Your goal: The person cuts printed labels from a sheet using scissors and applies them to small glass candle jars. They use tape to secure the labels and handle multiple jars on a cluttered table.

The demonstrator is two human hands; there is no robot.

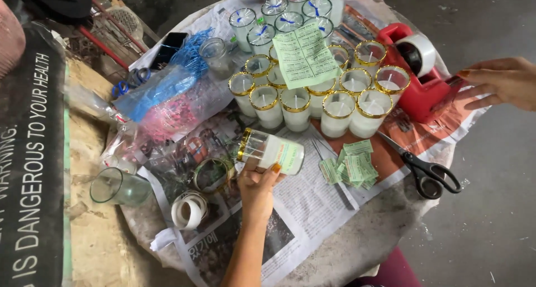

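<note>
The person's left hand [258, 182] is gripping a gold-rimmed candle glass [272, 149] on its side above the newspaper [307, 209], fingers closed round it, thumb pressing its green label; labelling looks to be under way. The right hand [498, 81] is reaching, fingers loosely spread and empty, toward the red tape dispenser [421, 77], far right, which looks to need grasping next

Glossy glass candle jar [272, 151], paper label [290, 156]

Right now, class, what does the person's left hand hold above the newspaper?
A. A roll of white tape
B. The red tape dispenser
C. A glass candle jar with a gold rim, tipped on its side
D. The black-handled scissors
C: the left hand grips the gold-rimmed candle jar lying sideways, while the scissors rest untouched on the table.
</note>
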